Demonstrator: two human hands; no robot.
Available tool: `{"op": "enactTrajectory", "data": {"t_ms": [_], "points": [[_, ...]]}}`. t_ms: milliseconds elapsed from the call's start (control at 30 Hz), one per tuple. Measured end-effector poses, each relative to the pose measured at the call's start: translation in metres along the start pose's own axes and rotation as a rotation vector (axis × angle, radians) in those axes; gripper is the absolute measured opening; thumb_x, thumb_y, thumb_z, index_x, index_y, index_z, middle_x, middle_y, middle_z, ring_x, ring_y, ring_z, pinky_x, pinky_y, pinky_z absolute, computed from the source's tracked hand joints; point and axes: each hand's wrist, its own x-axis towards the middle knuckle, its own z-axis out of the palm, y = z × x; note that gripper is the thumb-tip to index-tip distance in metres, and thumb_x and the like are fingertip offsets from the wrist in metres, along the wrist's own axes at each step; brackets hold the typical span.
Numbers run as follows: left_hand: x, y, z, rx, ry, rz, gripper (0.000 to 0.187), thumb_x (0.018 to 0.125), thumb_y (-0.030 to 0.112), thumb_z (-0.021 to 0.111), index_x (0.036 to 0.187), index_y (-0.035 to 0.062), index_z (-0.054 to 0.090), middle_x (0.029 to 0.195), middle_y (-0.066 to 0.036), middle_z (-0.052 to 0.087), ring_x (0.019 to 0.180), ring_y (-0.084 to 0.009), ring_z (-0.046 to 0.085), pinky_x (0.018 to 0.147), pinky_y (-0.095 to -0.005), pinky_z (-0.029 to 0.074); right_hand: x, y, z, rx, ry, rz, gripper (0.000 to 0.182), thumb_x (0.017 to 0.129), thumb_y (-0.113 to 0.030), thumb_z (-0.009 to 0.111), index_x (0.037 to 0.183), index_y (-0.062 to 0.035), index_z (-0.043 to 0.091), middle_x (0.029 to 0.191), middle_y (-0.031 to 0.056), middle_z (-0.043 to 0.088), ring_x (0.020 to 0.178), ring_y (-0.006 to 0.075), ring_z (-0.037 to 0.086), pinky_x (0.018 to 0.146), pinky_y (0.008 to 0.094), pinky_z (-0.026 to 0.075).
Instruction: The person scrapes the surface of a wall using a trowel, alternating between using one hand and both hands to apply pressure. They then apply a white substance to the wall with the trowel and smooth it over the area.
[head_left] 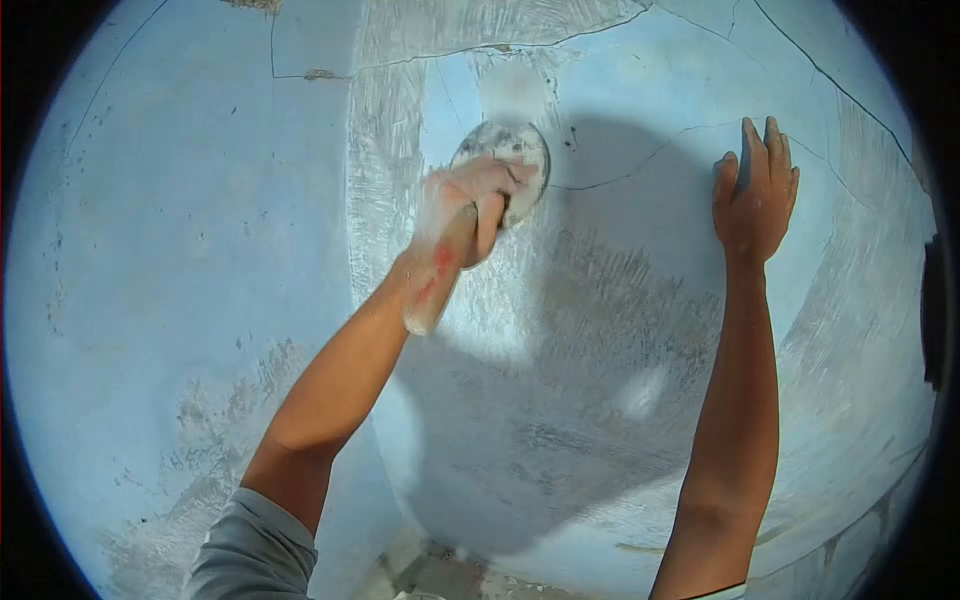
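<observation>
My left hand (pixel 476 205) is closed around the handle of a sanding tool (pixel 443 270), a dusty wooden grip with red marks. Its round disc head (pixel 520 150) presses against the blue painted wall (pixel 180 250). The hand and tool look blurred. My right hand (pixel 755 190) lies flat on the wall at the upper right, fingers together and pointing up, holding nothing. Both arms reach up and forward from the bottom of the view.
The wall has scraped, whitish patches (pixel 385 170) around the tool and long cracks (pixel 640 165) across the top and centre. A corner or curved edge runs down left of the tool. My shadow (pixel 560 400) falls on the wall between the arms. Floor rubble (pixel 440 575) shows at the bottom.
</observation>
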Motion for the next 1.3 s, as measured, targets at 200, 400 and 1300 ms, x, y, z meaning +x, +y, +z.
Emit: {"op": "enactTrajectory", "data": {"t_ms": [200, 400, 1300], "points": [[0.041, -0.029, 0.0, 0.048, 0.015, -0.244, 0.012, 0.098, 0.007, 0.06, 0.095, 0.0029, 0.071, 0.107, -0.013, 0.078, 0.091, -0.0258, 0.075, 0.081, -0.0317, 0.061, 0.0, 0.001, 0.001, -0.011, 0.024, -0.007, 0.048, 0.101, -0.029, 0.061, 0.148, -0.0209, 0.064, 0.161, 0.0107, 0.055, 0.152, 0.0321, 0.048, 0.126, 0.0599, 0.033], [-0.027, 0.007, 0.003, -0.025, -0.022, -0.071, 0.009, 0.093, 0.0, 0.061, 0.09, 0.0053, 0.068, 0.112, -0.015, 0.08, 0.108, -0.0296, 0.077, 0.093, -0.0383, 0.061, -0.001, 0.0, -0.003, 0.015, 0.013, 0.009, 0.048, 0.1, -0.028, 0.061, 0.148, -0.0213, 0.064, 0.161, 0.0106, 0.055, 0.152, 0.0324, 0.048, 0.126, 0.0596, 0.033], [0.061, -0.031, -0.008, -0.156, 0.426, -0.428, 0.044, 0.108, 0.022, 0.042, 0.085, -0.0017, 0.071, 0.083, -0.012, 0.075, 0.079, -0.022, 0.067, 0.08, -0.0384, 0.054, 0.004, 0.003, -0.001, -0.005, -0.012, 0.016, 0.049, 0.099, -0.026, 0.061, 0.148, -0.0218, 0.064, 0.162, 0.0094, 0.054, 0.154, 0.0322, 0.046, 0.127, 0.0588, 0.034]]}}
